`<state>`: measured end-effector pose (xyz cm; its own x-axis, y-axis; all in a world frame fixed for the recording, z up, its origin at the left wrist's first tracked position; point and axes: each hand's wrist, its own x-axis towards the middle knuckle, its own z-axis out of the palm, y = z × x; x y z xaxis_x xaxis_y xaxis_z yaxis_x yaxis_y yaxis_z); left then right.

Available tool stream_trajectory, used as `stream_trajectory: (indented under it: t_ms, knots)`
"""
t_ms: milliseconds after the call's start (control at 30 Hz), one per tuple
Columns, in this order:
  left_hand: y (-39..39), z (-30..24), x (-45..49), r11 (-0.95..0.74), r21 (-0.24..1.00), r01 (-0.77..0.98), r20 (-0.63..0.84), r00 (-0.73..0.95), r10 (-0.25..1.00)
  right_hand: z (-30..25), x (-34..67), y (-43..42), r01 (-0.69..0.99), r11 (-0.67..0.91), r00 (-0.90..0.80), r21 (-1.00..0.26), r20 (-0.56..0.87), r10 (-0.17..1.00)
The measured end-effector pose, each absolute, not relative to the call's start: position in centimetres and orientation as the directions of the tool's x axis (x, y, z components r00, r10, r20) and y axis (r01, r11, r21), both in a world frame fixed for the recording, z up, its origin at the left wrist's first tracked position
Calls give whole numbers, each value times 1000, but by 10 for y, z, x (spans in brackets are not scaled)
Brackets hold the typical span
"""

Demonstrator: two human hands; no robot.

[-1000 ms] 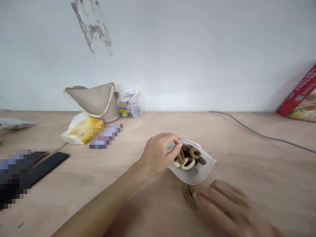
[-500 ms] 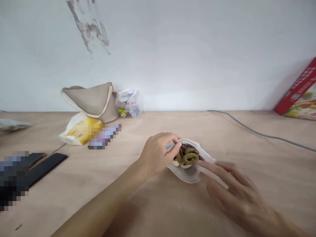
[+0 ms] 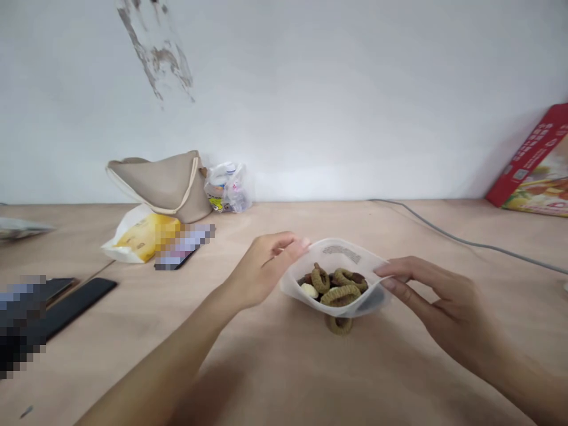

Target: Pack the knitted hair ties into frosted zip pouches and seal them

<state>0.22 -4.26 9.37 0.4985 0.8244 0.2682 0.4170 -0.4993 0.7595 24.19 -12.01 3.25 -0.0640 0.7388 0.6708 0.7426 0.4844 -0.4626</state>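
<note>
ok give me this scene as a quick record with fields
left hand: fingertips at the rim of the frosted plastic pouch
right hand: fingers at the pouch's right rim
pouch contents: brown and pale ring-shaped snacks
beside pouch: one ring-shaped piece just below it, on the plywood table
farther back: beige bag, white and yellow packet, clear plastic bag, red box, grey cable
</note>
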Motion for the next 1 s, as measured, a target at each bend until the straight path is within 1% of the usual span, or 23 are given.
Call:
stream_trajectory:
  t_ms: [67,133,200,233,267,300,333,367,400,467,533,567,633,667,700,767,833,900,1000]
  knots:
    - [-42,92,-5,-433,817,381,202,514,834,32,242,-115,754,433,-16,-493,646,763]
    - [-42,87,-10,-392,845,365,187,484,855,30,242,-108,770,412,7,-487,653,757]
    - [-42,81,-12,-402,841,362,246,407,880,26,242,-106,791,397,35,-465,684,729]
    - [-42,77,-12,-417,831,367,284,365,887,23,240,-109,805,410,28,-428,719,694]
    - [-43,75,-12,-428,822,377,309,335,890,20,236,-113,819,442,-19,-366,753,658]
    - [-44,73,-11,-430,813,392,318,320,893,17,232,-120,828,489,-92,-275,793,602]
    - [-46,72,-9,-430,805,410,318,314,895,13,226,-126,811,566,-238,-149,799,552]
    - [-48,71,-8,-433,794,427,321,311,895,9,219,-133,769,637,-391,-59,744,542]
    - [-51,71,-6,-442,781,440,330,309,892,6,212,-139,719,695,-490,15,720,491]
    - [-56,72,-3,-479,752,453,377,301,876,-1,200,-147,707,705,-561,52,648,515]
    - [-61,72,0,-515,720,464,428,287,857,-4,193,-149,702,710,-592,59,602,536]
    - [-62,72,1,-523,708,474,441,283,852,-5,191,-149,683,728,-619,67,581,528]
    - [-63,70,2,-523,697,491,444,278,852,-7,190,-148,661,748,-645,60,555,525]
    - [-63,69,2,-518,696,497,440,275,855,-8,190,-148,675,736,-633,47,551,545]
    - [-63,69,3,-514,696,501,438,271,857,-9,190,-147,712,702,-596,26,550,585]
    - [-63,67,3,-512,696,504,444,258,858,-12,189,-145,812,583,-473,-23,559,681]
    - [-63,66,4,-526,689,499,462,256,849,-15,187,-143,872,487,-386,-43,551,740]
    - [-63,66,5,-540,682,494,479,257,840,-17,185,-142,896,441,-345,-58,533,772]
    - [-60,66,9,-556,668,494,505,247,827,-18,186,-140,902,426,-323,-77,534,781]
